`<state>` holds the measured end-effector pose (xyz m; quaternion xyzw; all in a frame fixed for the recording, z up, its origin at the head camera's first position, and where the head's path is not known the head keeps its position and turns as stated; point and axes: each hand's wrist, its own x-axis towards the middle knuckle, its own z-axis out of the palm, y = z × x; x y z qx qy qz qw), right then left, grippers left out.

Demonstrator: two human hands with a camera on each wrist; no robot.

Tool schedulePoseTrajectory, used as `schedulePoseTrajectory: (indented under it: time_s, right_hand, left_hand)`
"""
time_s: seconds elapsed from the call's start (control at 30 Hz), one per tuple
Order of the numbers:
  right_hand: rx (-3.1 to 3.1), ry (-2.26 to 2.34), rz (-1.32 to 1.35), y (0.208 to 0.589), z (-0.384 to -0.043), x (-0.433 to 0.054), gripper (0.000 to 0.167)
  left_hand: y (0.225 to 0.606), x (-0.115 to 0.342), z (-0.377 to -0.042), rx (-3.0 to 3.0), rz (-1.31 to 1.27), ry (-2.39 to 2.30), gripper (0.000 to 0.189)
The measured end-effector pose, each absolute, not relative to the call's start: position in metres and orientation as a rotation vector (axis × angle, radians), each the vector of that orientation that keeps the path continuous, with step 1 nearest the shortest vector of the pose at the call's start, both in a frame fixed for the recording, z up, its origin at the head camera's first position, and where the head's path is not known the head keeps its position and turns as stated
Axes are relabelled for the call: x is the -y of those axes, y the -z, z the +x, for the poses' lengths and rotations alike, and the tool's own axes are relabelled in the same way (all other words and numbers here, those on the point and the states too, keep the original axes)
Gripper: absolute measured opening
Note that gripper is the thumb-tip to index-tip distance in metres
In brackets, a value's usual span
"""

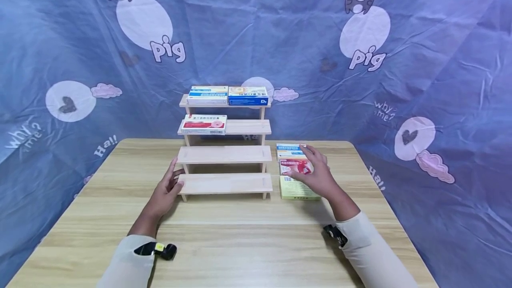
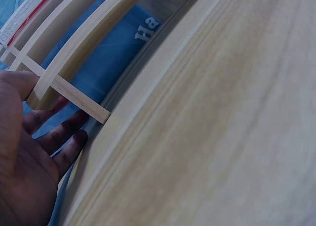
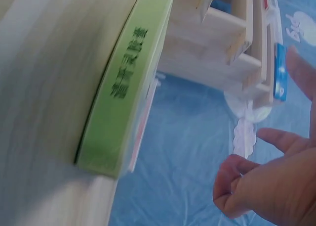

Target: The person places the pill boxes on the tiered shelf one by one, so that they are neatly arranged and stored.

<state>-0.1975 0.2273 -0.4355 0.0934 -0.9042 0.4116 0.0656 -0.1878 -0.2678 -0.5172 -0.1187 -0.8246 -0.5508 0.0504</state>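
Note:
A four-step wooden display rack (image 1: 224, 183) stands on the table. At its left end, my left hand (image 1: 162, 197) holds the lowest step, with the thumb (image 2: 22, 82) against the board and the other fingers below it. Right of the rack, my right hand (image 1: 322, 179) hovers with fingers spread above three medicine boxes in a column: a blue-and-white box (image 1: 286, 148), a red box (image 1: 289, 166) and a yellow-green box (image 1: 299, 191). In the right wrist view, the yellow-green box (image 3: 116, 102) is apart from the hand, and nothing shows between the fingers.
On the top step lie a blue-and-white box (image 1: 208, 95) and a white-and-blue box (image 1: 248, 96), side by side. A red-and-white box (image 1: 204, 125) occupies the left of the step below. Behind the wooden table (image 1: 240, 243) hangs a blue printed cloth (image 1: 256, 26).

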Motion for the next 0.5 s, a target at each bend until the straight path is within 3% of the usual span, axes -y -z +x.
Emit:
schedulePoseTrajectory:
  time_s: [0.5]
  right_hand:
    - [2.811, -1.213, 0.388, 0.457, -0.193, -0.261, 0.097]
  left_hand:
    - [0.519, 0.270, -0.190, 2.508, -0.383, 1.699, 0.079]
